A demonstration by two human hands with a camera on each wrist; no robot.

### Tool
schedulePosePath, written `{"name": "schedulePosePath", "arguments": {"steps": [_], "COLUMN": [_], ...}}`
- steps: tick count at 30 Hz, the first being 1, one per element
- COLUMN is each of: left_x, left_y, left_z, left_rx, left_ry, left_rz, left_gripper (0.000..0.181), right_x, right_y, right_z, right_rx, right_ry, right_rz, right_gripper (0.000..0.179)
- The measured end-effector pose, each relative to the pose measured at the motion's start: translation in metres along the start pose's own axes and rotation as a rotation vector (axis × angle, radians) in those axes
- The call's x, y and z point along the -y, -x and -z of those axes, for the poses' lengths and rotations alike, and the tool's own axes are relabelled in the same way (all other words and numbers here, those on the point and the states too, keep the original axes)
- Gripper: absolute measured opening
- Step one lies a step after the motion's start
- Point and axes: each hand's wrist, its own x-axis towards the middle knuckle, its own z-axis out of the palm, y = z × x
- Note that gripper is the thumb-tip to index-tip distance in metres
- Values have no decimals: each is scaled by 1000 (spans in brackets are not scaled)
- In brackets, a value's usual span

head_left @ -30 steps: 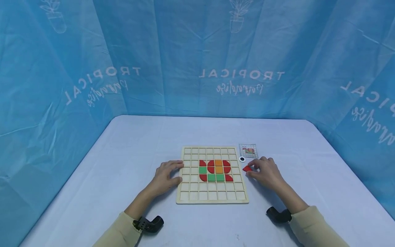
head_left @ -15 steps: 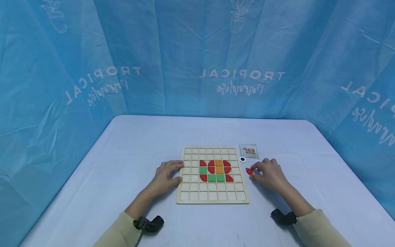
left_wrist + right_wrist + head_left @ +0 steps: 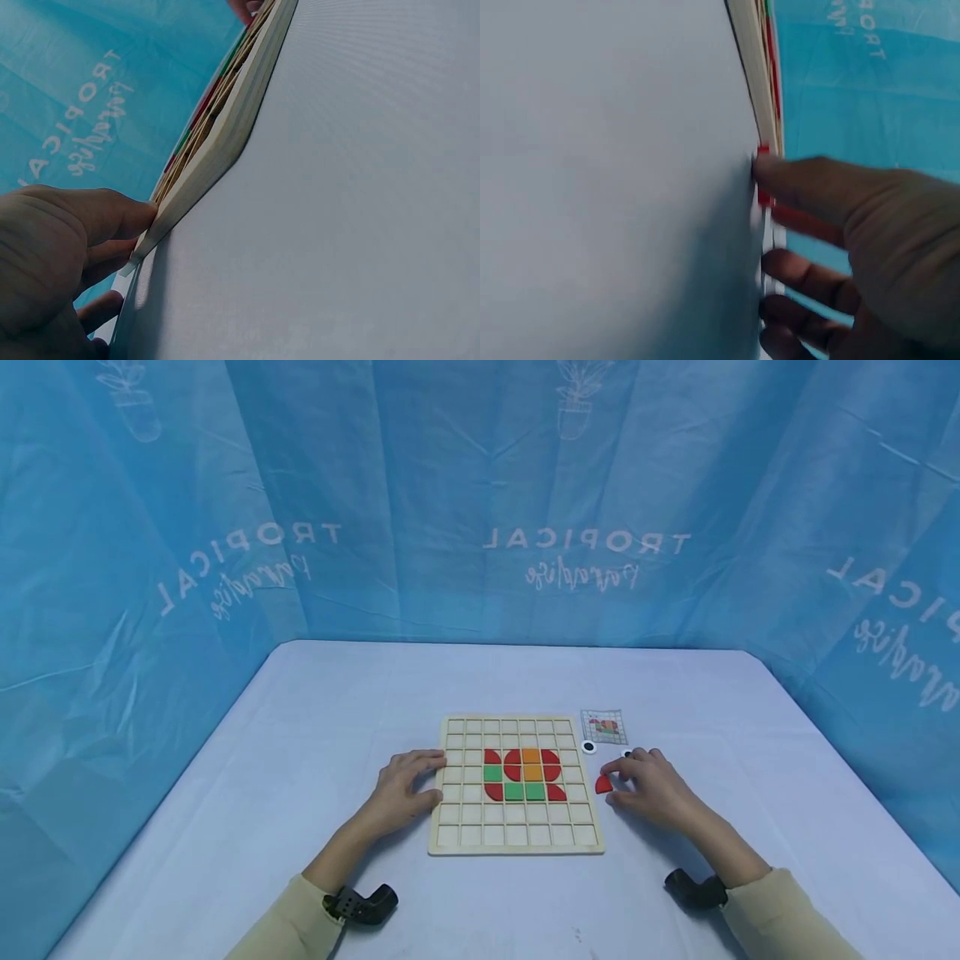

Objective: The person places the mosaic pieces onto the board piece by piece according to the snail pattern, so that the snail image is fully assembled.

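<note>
A pale wooden grid board lies on the table, with red, green and orange pieces filling part of its cells. My left hand rests against the board's left edge, thumb and fingers spread apart. In the left wrist view, the thumb touches the board's side. Just off the board's right edge, my right hand pinches a red quarter-circle piece between thumb and fingers. The right wrist view shows this red piece edge-on, partly hidden by the thumb, close to the tabletop.
A small pattern card lies beyond the right hand, beside the board's upper right corner. Near it is a white disc with a black centre. A second such disc is partly hidden by the right hand. Blue curtains surround the white table.
The right hand has drawn slightly right and toward the body, and the red piece in its fingers has turned. The second disc has come into sight. The left hand and board stay put.
</note>
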Motion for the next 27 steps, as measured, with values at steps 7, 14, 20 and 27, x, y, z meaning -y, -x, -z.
{"name": "schedulePosePath", "arguments": {"steps": [7, 14, 20, 27], "left_x": [-2, -1, -1, 0], "left_y": [0, 1, 2, 1], "left_z": [0, 0, 0, 0], "left_rx": [7, -4, 1, -12], "left_ry": [-9, -13, -14, -16], "left_rz": [3, -13, -10, -16], "left_gripper": [48, 47, 47, 48], "right_x": [-7, -13, -10, 29], "right_y": [-5, -8, -9, -22], "right_z": [4, 1, 2, 9], "right_rx": [71, 61, 37, -26], "right_ry": [-26, -63, -68, -122], "right_rz": [17, 44, 58, 152], "right_gripper": [35, 28, 24, 25]}}
